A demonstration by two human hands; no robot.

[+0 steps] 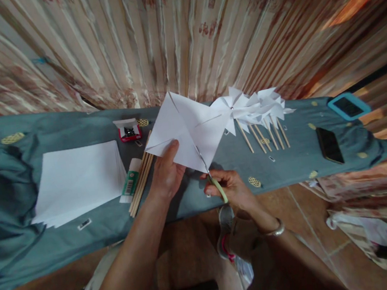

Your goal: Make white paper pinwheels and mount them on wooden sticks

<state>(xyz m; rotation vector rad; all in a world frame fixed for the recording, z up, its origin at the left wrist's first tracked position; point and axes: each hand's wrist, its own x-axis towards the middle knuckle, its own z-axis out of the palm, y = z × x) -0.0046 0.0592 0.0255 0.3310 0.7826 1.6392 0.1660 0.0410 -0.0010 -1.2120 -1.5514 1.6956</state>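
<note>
My left hand [169, 170] pinches a square sheet of white paper [183, 122] near its lower left edge, thumb on top. Slits run in from the sheet's corners. In my right hand [228, 185] is a pair of scissors [218, 186] with pale green handles. Their blades lie at the lower corner of the paper, along a cut or crease; how far apart they are is hard to see. Just right of the sheet, several white paper pinwheels [255, 104] on wooden sticks lie overlapping on the cloth.
A stack of white paper [81, 180] lies at left. Beside it are a glue stick [130, 181], several wooden sticks [142, 184] and a small red box [130, 131] of dark pins. At right are a black phone [330, 145] and a blue-framed device [349, 106]. A curtain [173, 39] hangs behind.
</note>
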